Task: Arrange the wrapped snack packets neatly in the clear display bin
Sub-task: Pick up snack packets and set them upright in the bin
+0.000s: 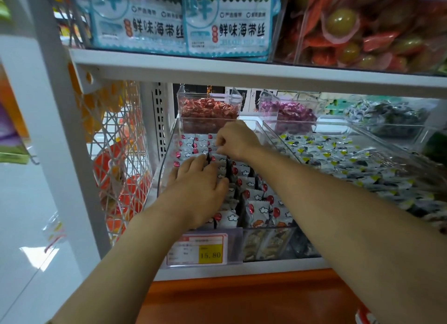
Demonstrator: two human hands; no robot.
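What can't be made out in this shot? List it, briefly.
Head view:
- Snack packets under the left hand: covered by its palm.
- Right hand grip: fingers curl away; whether they pinch a packet is hidden by its back.
- Price tag: small print blurred, only 15.80 reads.
- Upper-shelf blue-white packs: tops cut by the frame's top edge.

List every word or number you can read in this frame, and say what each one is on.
"鲜味海带丝": left seaweed bag, top shelf.
"鲜味海带丝": right seaweed bag, beside it.
"15.80": yellow patch of the price tag on the front of the bin.
Other print on the price tag: blurred.
Small print on both bags: blurred.
Print on the packets: too small to read.
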